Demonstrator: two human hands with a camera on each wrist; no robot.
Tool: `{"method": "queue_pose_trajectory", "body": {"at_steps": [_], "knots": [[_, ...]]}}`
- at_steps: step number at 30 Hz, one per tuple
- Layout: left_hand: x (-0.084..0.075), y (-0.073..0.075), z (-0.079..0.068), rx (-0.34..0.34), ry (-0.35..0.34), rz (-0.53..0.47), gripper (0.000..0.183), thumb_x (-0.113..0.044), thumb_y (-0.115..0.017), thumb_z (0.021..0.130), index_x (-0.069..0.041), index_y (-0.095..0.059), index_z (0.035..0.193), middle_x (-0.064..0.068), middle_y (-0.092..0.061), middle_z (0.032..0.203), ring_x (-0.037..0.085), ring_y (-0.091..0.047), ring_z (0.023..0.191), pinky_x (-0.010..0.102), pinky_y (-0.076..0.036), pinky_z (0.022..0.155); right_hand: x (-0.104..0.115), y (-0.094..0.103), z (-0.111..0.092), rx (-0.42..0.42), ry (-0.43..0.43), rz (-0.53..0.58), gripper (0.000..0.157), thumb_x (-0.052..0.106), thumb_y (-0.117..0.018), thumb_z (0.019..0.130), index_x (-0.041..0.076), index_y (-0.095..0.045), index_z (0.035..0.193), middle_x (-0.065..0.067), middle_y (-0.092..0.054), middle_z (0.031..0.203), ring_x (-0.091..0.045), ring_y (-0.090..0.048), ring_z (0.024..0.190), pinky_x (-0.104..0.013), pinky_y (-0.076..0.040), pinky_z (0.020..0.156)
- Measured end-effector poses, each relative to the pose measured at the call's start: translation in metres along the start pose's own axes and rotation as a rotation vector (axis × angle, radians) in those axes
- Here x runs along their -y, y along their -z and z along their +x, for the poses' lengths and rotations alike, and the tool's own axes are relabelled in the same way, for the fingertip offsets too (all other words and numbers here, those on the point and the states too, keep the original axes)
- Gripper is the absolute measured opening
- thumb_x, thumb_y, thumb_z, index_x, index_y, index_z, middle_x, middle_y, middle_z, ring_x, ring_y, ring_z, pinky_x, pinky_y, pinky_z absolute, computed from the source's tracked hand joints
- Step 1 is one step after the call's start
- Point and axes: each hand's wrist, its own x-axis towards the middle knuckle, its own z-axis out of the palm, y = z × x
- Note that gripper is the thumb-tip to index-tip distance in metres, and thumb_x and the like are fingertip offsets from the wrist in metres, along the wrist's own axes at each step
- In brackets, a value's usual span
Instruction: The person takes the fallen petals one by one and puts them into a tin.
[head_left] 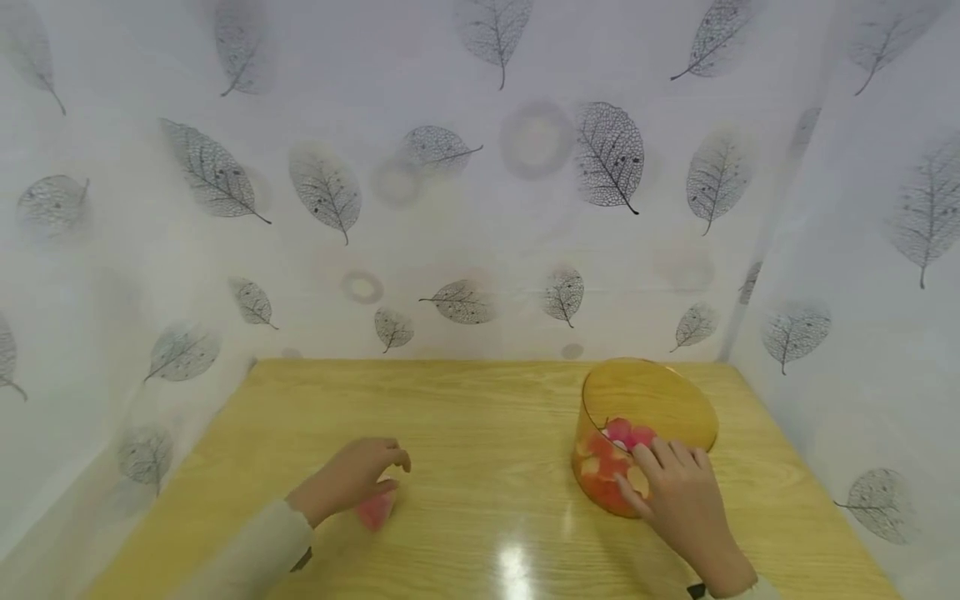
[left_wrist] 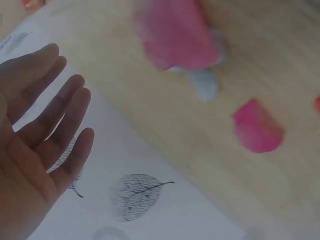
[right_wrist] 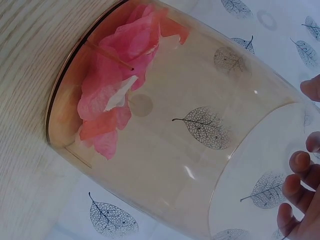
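Observation:
A see-through amber container [head_left: 645, 400] stands on the right of the table. Pink petals [right_wrist: 117, 85], some orange and white pieces among them, lie inside at its bottom. Beside its open rim is my right hand [head_left: 678, 492], fingers loosely bent, with nothing seen in its grasp; the right wrist view shows only fingertips [right_wrist: 300, 185] near the rim. My left hand [head_left: 356, 475] is over the left part of the table, fingers apart and holding nothing. Just below its thumb is a pink petal [head_left: 375, 508]. In the left wrist view, a blurred pink petal piece [left_wrist: 180, 40] has white bits at its edge.
Another pink petal [left_wrist: 257, 127] lies on the wooden table [head_left: 480, 417]. A white leaf-patterned covering [head_left: 480, 208] surrounds the table at the back and both sides. A red bit [left_wrist: 317, 104] shows at the left wrist view's right edge.

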Motion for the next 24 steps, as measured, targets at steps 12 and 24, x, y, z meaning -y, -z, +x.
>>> {"method": "queue_pose_trajectory", "body": {"at_steps": [12, 24], "knots": [[0.014, -0.029, -0.032, 0.0, 0.034, -0.046, 0.031, -0.021, -0.082, 0.065, -0.015, -0.066, 0.091, -0.005, -0.062, 0.082, 0.007, -0.057, 0.071, 0.025, -0.05, 0.065, -0.001, 0.0, 0.0, 0.003, -0.002, 0.004, 0.056, 0.054, -0.025, 0.095, 0.007, -0.051, 0.079, -0.007, -0.049, 0.068, -0.026, -0.046, 0.06, -0.039, -0.035, 0.057], [0.021, -0.039, -0.033, 0.009, 0.087, -0.031, 0.033, -0.014, -0.083, 0.061, -0.018, -0.062, 0.087, -0.005, -0.062, 0.083, 0.01, -0.057, 0.073, 0.026, -0.05, 0.065, 0.0, 0.0, 0.0, 0.001, -0.002, 0.012, 0.055, 0.054, -0.025, 0.096, 0.008, -0.049, 0.077, -0.006, -0.049, 0.068, -0.025, -0.045, 0.059, -0.038, -0.033, 0.056]]}}
